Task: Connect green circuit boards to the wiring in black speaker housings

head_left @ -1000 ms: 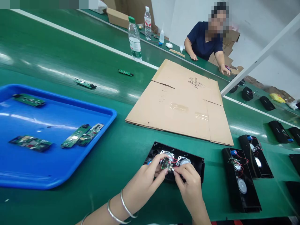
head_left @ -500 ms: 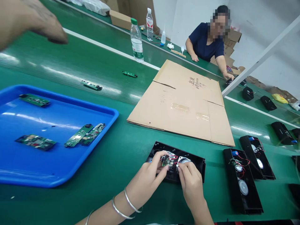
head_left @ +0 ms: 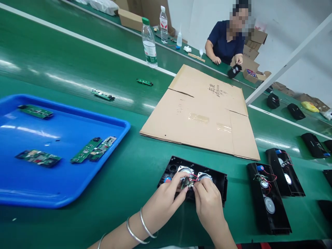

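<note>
Over the black housing (head_left: 220,180), the left hand (head_left: 166,194) pinches a circuit board (head_left: 185,182) beside the right hand (head_left: 209,199), whose grip is hidden.

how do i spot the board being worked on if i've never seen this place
Find the big cardboard sheet; nearer the wearer sits a black case with two round speakers. Over it, the left hand holds a small board by red wires. Unlike the boards in the blue tray, it's between fingers.

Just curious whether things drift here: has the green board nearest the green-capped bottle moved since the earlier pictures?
Yes: the green board has shifted slightly right, toward the cardboard, judged against the bottle.
</note>
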A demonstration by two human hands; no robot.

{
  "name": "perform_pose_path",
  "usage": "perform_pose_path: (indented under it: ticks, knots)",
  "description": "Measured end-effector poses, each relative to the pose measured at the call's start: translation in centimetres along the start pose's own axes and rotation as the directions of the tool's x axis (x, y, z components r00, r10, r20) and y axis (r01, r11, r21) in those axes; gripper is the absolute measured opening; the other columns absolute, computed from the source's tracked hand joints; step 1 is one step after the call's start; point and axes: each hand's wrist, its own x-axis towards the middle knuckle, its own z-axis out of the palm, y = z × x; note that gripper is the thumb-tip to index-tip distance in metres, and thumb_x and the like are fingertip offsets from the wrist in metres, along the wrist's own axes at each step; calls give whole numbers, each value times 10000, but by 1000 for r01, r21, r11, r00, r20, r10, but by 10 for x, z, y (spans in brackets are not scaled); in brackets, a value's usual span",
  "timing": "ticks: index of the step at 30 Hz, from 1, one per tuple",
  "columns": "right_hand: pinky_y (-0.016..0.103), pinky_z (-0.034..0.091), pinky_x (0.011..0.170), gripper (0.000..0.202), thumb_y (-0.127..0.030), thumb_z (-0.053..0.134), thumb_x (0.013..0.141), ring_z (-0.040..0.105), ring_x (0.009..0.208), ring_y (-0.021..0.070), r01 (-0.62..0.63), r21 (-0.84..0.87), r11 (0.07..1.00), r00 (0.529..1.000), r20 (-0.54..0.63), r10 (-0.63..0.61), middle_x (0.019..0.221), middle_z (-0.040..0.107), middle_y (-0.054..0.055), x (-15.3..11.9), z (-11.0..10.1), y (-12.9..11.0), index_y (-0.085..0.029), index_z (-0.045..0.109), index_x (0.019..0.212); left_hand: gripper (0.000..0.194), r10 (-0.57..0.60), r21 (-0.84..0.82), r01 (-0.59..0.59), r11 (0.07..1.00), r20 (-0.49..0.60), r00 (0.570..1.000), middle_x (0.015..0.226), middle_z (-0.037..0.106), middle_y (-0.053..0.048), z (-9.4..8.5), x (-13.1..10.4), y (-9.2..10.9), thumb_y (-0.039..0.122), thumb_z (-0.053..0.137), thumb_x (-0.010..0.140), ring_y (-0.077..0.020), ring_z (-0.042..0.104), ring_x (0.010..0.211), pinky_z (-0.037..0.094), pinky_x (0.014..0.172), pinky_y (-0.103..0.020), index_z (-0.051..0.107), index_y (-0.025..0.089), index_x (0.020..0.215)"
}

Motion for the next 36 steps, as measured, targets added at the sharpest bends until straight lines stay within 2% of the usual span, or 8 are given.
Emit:
perform_pose_path:
  ticks: [5, 10, 12, 16, 24, 28, 32, 36]
  knots:
    - [262, 371, 524, 360, -194, 312, 961, 483, 589, 142, 5, 3, 1000, 999, -41, -5, 657, 528, 33, -3, 3, 1, -168, 586, 728, 246, 151, 192, -145, 971, -16, 988, 811, 693, -21, 2, -3, -8, 183, 297, 875, -181, 649, 604, 492, 568, -271, 458, 204, 1059]
    - [233, 446, 517, 240, -333, 431, 939, 549, 562, 121, -139, 261, 955, 982, -90, 167, 656, 584, 16, -9, 6, 7, -167, 593, 879, 278, 249, 236, -257, 937, 63, 966, 920, 700, -37, -7, -2, -13, 165, 304, 872, -178, 668, 725, 514, 627, -256, 470, 210, 1091]
    - [232, 473, 516, 281, -400, 429, 929, 563, 568, 125, -177, 357, 917, 979, -30, 201, 681, 597, 17, -8, 5, 9, -166, 573, 988, 294, 294, 218, -306, 927, 85, 952, 957, 695, -24, -10, -1, -15, 143, 310, 868, -161, 667, 764, 516, 663, -240, 468, 227, 1101]
    - [267, 485, 549, 312, -395, 364, 947, 575, 639, 159, -141, 357, 924, 989, 89, 116, 735, 588, 39, -3, 1, 13, -191, 592, 1014, 293, 359, 182, -364, 914, 57, 931, 975, 687, -18, -10, 0, -16, 144, 316, 866, -144, 660, 773, 516, 689, -227, 470, 238, 1097]
    - [279, 488, 559, 245, -303, 375, 942, 572, 658, 170, -178, 327, 928, 984, 53, 171, 759, 586, 46, -5, 8, 9, -188, 581, 1007, 252, 245, 36, -247, 968, 57, 968, 799, 702, 14, -2, -1, -22, 188, 335, 864, -139, 676, 711, 520, 669, -221, 497, 238, 1052]
    - [287, 511, 580, 326, -330, 483, 899, 561, 637, 163, -197, 331, 923, 980, 78, 181, 801, 592, 39, -8, -2, 13, -195, 475, 1195, 235, 148, 91, -152, 984, 43, 988, 714, 702, 9, -4, -4, -16, 257, 368, 865, -151, 657, 591, 501, 515, -209, 510, 223, 1049]
    - [396, 508, 822, 549, -326, 662, 782, 549, 986, 241, -202, 182, 963, 977, 106, 185, 1071, 572, 81, -15, -21, 28, -234, 409, 1260, 240, 109, 155, -101, 983, -43, 993, 548, 609, 55, -11, -11, -10, 310, 390, 861, -117, 517, 357, 411, 368, -200, 516, 207, 1037]
    - [571, 277, 1048, 827, -454, 753, 648, 281, 1302, 328, -106, 3, 994, 974, 202, 103, 1402, 337, 127, -21, -28, 36, -217, 346, 1328, 211, 40, 100, -31, 995, -85, 996, 551, 606, 63, -17, -15, -9, 346, 457, 826, -110, 544, 387, 417, 373, -180, 516, 217, 983]
